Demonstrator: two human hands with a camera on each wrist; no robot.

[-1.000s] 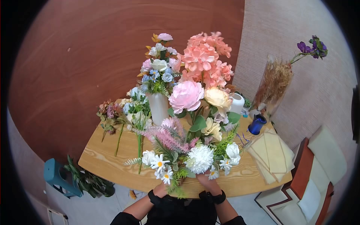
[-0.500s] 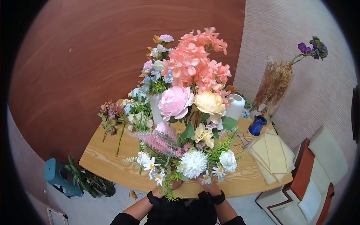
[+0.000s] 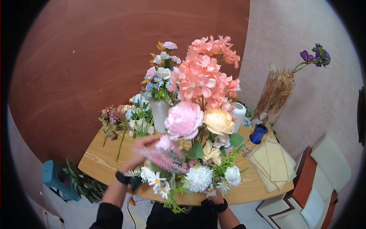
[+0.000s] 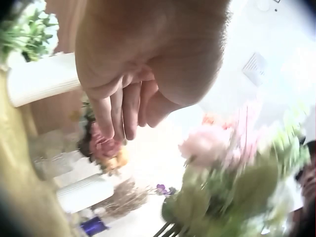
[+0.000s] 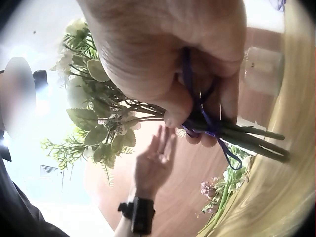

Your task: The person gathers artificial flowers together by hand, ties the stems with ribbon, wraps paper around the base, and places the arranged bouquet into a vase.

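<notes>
A large bouquet with a pink bloom (image 3: 184, 120), a cream bloom (image 3: 219, 121), coral blossoms (image 3: 206, 76) and a white flower (image 3: 198, 178) stands over the table's near side. My right hand (image 3: 215, 198) is mostly hidden beneath it. In the right wrist view my right hand (image 5: 173, 64) grips the bundled stems (image 5: 252, 140), which are tied with a purple ribbon (image 5: 231, 157). My left hand (image 3: 143, 150) is raised at the bouquet's left side, beside the pink sprays (image 3: 164, 159). The left wrist view shows my left hand (image 4: 148, 64) with relaxed fingers, holding nothing.
Behind the bouquet stand a ribbed white vase (image 3: 159, 116) of flowers and a plain white vase (image 3: 239, 113). Loose flowers (image 3: 110, 120) lie at the left. A blue ribbon spool (image 3: 258, 133) and cream sheets (image 3: 275, 162) are at the right, near a tall dried-grass vase (image 3: 275, 91).
My left hand has left the stems beneath the bouquet and moved up and left beside it. The bouquet has shifted and turned slightly, while my right hand stays under it.
</notes>
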